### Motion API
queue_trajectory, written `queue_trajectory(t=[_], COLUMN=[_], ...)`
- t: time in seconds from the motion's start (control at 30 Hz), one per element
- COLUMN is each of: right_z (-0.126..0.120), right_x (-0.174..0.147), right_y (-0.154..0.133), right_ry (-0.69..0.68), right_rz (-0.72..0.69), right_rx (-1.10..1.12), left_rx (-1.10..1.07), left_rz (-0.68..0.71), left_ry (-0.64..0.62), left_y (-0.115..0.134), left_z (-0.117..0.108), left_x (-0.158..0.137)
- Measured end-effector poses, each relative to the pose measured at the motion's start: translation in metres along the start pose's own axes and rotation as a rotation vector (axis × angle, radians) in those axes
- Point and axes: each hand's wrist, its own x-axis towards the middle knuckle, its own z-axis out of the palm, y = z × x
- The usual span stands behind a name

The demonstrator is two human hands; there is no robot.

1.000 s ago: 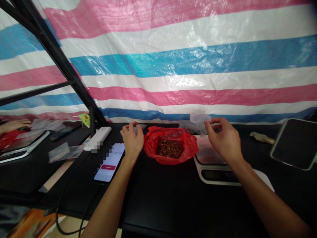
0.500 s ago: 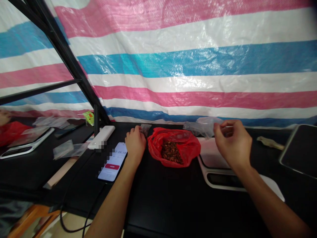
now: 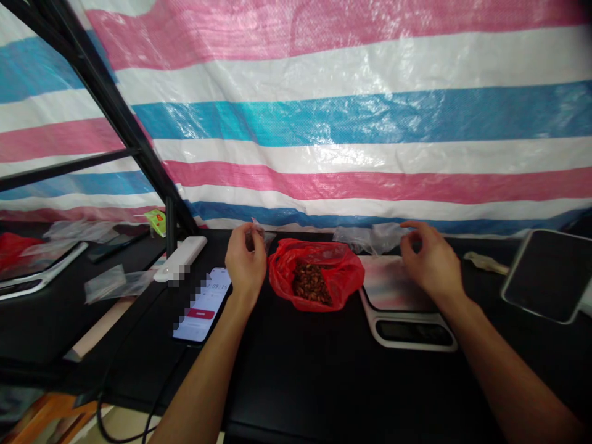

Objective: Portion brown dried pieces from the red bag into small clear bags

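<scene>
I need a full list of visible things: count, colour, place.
Sheet: 1, pink-blue-white, behind
Frame: 1, black, left
Tabletop: 1+, black, below
Bag: 1, red, centre
Bits: many, brown, in bag
Wrap: 1, red, far left
Scales: 2, white, right, far left
Phone: 1, white-screened, left
Box: 1, white, by frame
Sleeves: several, clear, back, left
Sachet: 1, green, by frame
Slabs: 2, black, right, left
Scrap: 1, beige, right
Strip: 1, pinkish, left
Cable: 1+, black, lower left
Wood: 1, orange, lower left
Packet: 1, brownish, left of bag
Left hand: 1, holding packet
Right hand: 1, by right scale
</scene>
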Motion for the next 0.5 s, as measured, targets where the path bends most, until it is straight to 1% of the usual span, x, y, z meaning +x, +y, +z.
queue_trajectory(t=[0.1, 0.17, 0.33, 0.43, 0.5], right_z=[0.009, 0.013, 0.019, 0.018, 0.015], right_x=[-0.007, -0.011, -0.016, -0.016, -0.015], right_y=[-0.015, -0.016, -0.005, -0.007, -0.013], right_ry=[-0.121, -0.154, -0.137, -0.125, -0.073], right_rz=[-0.228, -0.294, -0.272, -0.236, -0.19], right_rx=[-0.116, -0.187, -0.3, -0.275, -0.236], left_rx=[-0.002, 0.005, -0.02, -0.064, -0.113], left_rz=[0.002, -0.006, -0.015, 0.016, 0.043], left_ry=[-0.007, -0.019, -0.049, -0.016, -0.001], left_y=[0.002, 0.003, 0.001, 0.005, 0.011], left_z=[0.0, 0.0, 0.001, 0.0, -0.003], left_x=[-0.001, -0.001, -0.001, -0.001, -0.002])
